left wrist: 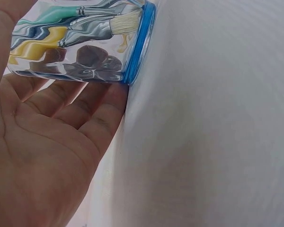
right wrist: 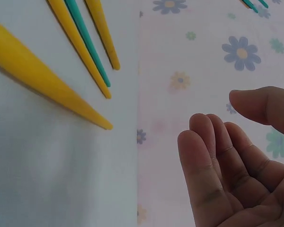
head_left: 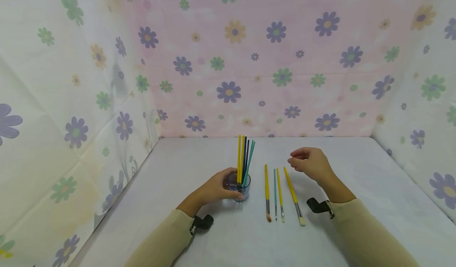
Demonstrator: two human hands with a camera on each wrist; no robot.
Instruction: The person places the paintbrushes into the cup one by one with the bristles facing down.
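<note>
My left hand (head_left: 215, 186) holds a clear drinking glass (head_left: 246, 192) with its thumb in front and fingers around the far side. Several paintbrushes with yellow, dark and teal handles (head_left: 239, 156) stand bristles down inside the glass, whose blue base (left wrist: 142, 45) meets the table in the left wrist view. To the right, my right hand (head_left: 311, 164) hovers with nothing in it, thumb apart from the loosely bent fingers (right wrist: 201, 175). Nearest to it lies a wide yellow paintbrush (head_left: 291, 188). Beside that lie a slim yellow paintbrush (head_left: 280, 190), a thin teal paintbrush (head_left: 275, 190) and a thick yellow paintbrush (head_left: 266, 184).
A white-covered table (head_left: 213, 239) lies under everything. Flower-patterned cloth (head_left: 256, 112) hangs behind it and along both sides. Each wrist wears a small black camera, such as the right one (head_left: 318, 206).
</note>
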